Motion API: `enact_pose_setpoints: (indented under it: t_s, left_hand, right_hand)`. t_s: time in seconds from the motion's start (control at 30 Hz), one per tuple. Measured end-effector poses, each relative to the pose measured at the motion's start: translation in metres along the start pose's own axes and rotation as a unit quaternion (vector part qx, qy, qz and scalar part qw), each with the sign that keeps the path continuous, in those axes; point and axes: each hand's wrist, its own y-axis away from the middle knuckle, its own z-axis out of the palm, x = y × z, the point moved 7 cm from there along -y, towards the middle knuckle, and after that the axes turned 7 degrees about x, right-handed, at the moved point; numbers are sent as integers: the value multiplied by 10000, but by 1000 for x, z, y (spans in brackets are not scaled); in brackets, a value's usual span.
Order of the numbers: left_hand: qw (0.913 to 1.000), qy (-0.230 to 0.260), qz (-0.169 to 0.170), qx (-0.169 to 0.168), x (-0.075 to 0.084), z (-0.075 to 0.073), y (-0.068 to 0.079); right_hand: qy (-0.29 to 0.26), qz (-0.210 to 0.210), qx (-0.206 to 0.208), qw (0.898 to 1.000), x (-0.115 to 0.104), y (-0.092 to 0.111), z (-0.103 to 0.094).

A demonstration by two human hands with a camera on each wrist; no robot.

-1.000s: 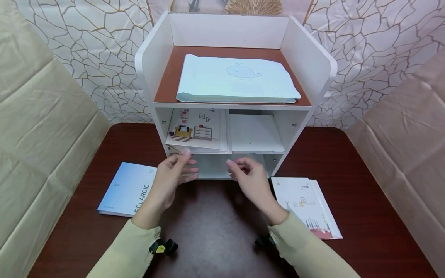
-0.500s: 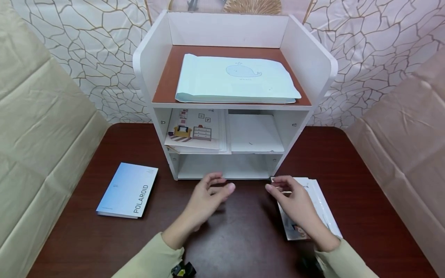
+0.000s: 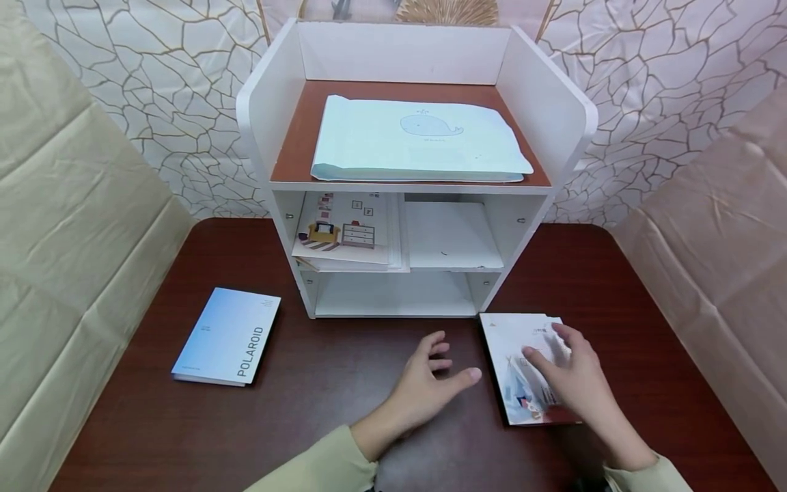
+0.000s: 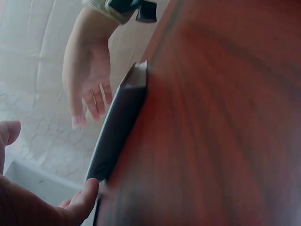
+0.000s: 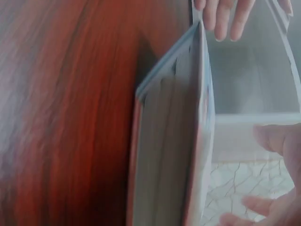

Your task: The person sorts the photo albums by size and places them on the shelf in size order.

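Note:
A thick white book (image 3: 513, 369) with a drawn cover lies flat on the table at the right, just in front of the shelf. My right hand (image 3: 578, 383) is over its right part, fingers spread and loosely bent, holding nothing. To the left of the book is my left hand (image 3: 421, 393), thumb and fingers apart around nothing. In the left wrist view the book's dark spine (image 4: 123, 115) stands between the two hands. The right wrist view shows the thick block of pages (image 5: 164, 155), with the right hand (image 5: 284, 160) off to the side of the cover.
A blue book marked POLAROID (image 3: 227, 335) lies at the left. Behind stands a white shelf unit (image 3: 393, 188), with a pale whale-print book (image 3: 424, 147) on top. Illustrated books (image 3: 344, 232) and a white one (image 3: 451, 236) fill its middle level.
Both hands have moved from the front of the shelf toward the right and nearer the body. The right hand has come over the white book; the left has come close to its left side.

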Motion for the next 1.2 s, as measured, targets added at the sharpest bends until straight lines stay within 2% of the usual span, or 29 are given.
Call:
enact_pose_setpoints:
  t_s: [0.17, 0.3, 0.47, 0.6, 0.8, 0.97, 1.2]
  left_hand:
    - [9995, 127, -195, -203, -5, 24, 3]
    - [9981, 326, -293, -436, -6, 40, 7]
    - [9931, 752, -658, -617, -11, 52, 9]
    - [9870, 1112, -926, -693, -19, 60, 8]
    - [9838, 1249, -1073, -707, -28, 65, 7]
    - [9865, 1099, -1055, -599, -31, 64, 7]
    - [9897, 960, -923, -524, -31, 60, 8]
  right_hand:
    - [237, 384, -80, 9989, 20, -4, -3]
    - [112, 790, -362, 9962, 32, -5, 0]
    - [-264, 1136, -654, 9910, 43, -6, 4]
    - [-328, 1216, -679, 9897, 49, -7, 6]
    - [-368, 1444, -714, 9862, 53, -5, 10]
    - [-548, 1597, -743, 9828, 52, -2, 13]
    - [-455, 1634, -719, 9829, 50, 1, 13]
